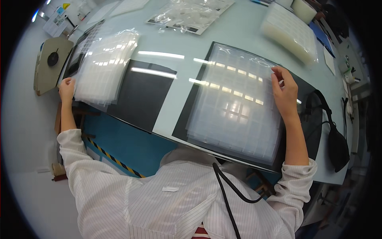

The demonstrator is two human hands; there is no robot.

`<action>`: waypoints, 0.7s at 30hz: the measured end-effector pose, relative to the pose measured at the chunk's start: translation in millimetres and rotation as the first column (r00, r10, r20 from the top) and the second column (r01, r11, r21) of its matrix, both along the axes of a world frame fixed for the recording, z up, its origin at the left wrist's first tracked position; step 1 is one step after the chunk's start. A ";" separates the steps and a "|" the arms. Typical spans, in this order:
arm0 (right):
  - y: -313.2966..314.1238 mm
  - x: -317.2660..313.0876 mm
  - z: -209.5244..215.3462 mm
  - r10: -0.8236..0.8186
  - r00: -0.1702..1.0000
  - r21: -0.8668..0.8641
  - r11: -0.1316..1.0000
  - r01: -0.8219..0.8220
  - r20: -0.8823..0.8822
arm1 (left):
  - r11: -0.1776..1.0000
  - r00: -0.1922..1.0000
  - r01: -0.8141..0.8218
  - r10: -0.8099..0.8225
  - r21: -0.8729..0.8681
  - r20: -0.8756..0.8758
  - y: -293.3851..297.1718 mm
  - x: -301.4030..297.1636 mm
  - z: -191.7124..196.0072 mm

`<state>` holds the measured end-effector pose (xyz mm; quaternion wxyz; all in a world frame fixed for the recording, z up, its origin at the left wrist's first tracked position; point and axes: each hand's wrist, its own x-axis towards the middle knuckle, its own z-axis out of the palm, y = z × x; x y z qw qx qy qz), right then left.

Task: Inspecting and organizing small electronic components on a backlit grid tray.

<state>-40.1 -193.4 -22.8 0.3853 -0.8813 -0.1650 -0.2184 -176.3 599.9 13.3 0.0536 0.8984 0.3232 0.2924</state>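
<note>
A stack of clear plastic sheets with a grid of pockets [234, 107] lies on a black mat [181, 125] in front of me, to the right. At its upper right edge my right hand [285, 93] is closed, thumb and forefinger pinching the rim of a clear sheet. A second, whiter stack of clear gridded sheets [105, 65] lies to the left, partly over another black mat [145, 93]. My left hand [67, 88] is beside that stack's left edge, fingers curled together; what they hold, if anything, is hidden.
Crinkled clear plastic bags [187, 14] lie at the far middle of the glass-topped table. A thick block of translucent trays [288, 32] stands far right, near a roll of tape [304, 10]. A black pouch with a strap [337, 145] hangs over the right edge. A beige machine [51, 65] stands left.
</note>
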 end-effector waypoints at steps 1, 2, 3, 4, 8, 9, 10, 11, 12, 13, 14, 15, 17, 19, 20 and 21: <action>0.6 3.3 -2.3 0.046 0.998 -0.001 0.999 -0.046 0.052 | 0.992 1.000 -0.013 0.010 0.123 0.018 -3.8 0.0 2.2; 1.4 4.9 -2.8 0.011 0.999 -0.018 1.000 -0.011 0.050 | 0.992 0.994 0.083 -0.089 0.095 0.059 -18.5 6.5 6.9; 2.3 6.0 -2.0 0.027 0.999 -0.042 0.999 -0.025 0.047 | 0.959 0.939 0.280 -0.266 -0.036 0.217 -32.6 14.4 8.1; -6.3 4.1 -4.2 0.013 0.999 -0.091 0.996 -0.011 0.031 | 0.863 0.852 0.482 -0.421 -0.151 0.311 -90.1 42.0 3.5; -9.5 11.2 -6.5 -0.058 0.990 -0.275 0.957 0.091 0.125 | 0.390 0.556 0.808 -0.753 -0.441 0.352 -328.4 34.3 64.6; -12.5 14.4 -7.4 -0.063 0.989 -0.278 0.955 0.098 0.132 | 0.222 0.409 0.862 -0.835 -0.456 0.367 -374.5 20.2 78.6; -17.2 18.8 -11.3 -0.112 0.982 -0.290 0.945 0.152 0.150 | 0.005 0.239 0.884 -0.864 -0.467 0.442 -416.8 8.5 86.2; -20.5 22.0 -11.5 -0.154 0.974 -0.300 0.933 0.199 0.167 | -0.247 -0.088 0.885 -0.921 -0.394 0.379 -437.3 7.6 93.8; -21.9 22.7 -8.1 -0.153 0.973 -0.310 0.929 0.201 0.172 | -0.495 -0.268 0.717 -0.846 -0.491 0.461 -462.3 4.4 105.6; -21.9 19.9 -5.0 -0.137 0.981 -0.318 0.932 0.174 0.135 | -0.712 -0.373 0.526 -0.685 -0.465 0.626 -484.5 1.0 98.8; -15.6 19.0 0.3 -0.101 0.989 -0.311 0.942 0.129 0.104 | -0.800 -0.375 0.352 -0.596 -0.486 0.710 -500.0 -9.3 98.8; -13.1 16.6 4.5 -0.093 0.989 -0.316 0.941 0.124 0.113 | -0.868 -0.355 0.152 -0.494 -0.472 0.794 -513.8 -15.4 96.0; -11.2 8.4 9.5 -0.137 0.988 -0.346 0.926 0.153 0.070 | -0.911 -0.271 -0.001 -0.396 -0.411 0.877 -539.0 -22.5 91.0; -17.1 4.4 4.9 -0.145 0.985 -0.342 0.924 0.169 0.096 | -0.930 -0.175 -0.156 -0.306 -0.333 0.936 -553.8 -27.0 90.0; -19.5 4.2 1.8 -0.150 0.982 -0.335 0.925 0.181 0.117 | -0.900 -0.038 -0.340 -0.275 -0.271 0.961 -558.6 -29.1 90.2; -22.3 4.0 -0.1 -0.156 0.980 -0.336 0.923 0.188 0.122 | -0.843 0.103 -0.507 -0.264 -0.178 0.959 -562.6 -28.6 90.6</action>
